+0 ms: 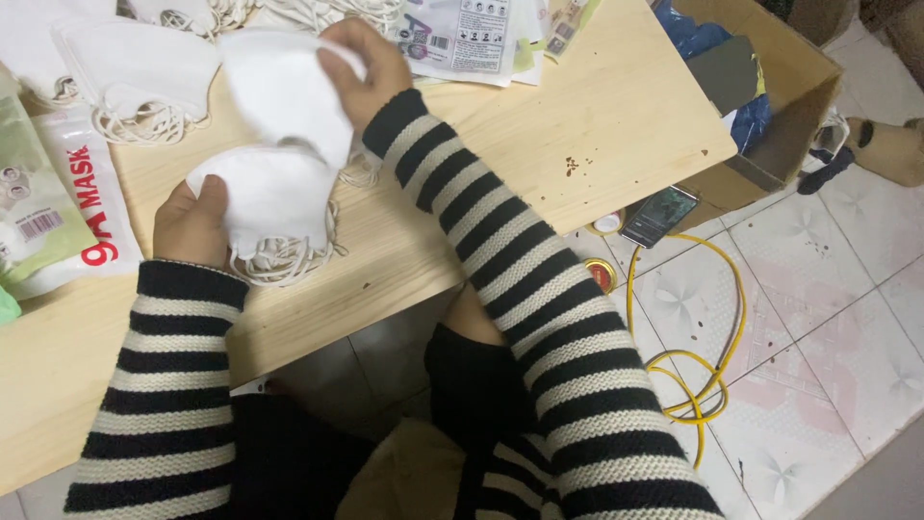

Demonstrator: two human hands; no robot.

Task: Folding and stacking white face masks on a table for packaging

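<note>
The right hand point(371, 67) holds one white mask point(284, 91) above the wooden counter point(597, 106), its fingers closed on the mask's upper edge. The left hand point(192, 223) rests on a stack of white masks point(274, 197) lying on the counter, fingers grasping its left side. A phone point(659, 214) and a yellow cable point(717, 318) lie on the floor.

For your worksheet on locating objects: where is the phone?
In the head view, the phone lies on the tiled floor right of the wooden table, beside the cardboard box.
</note>
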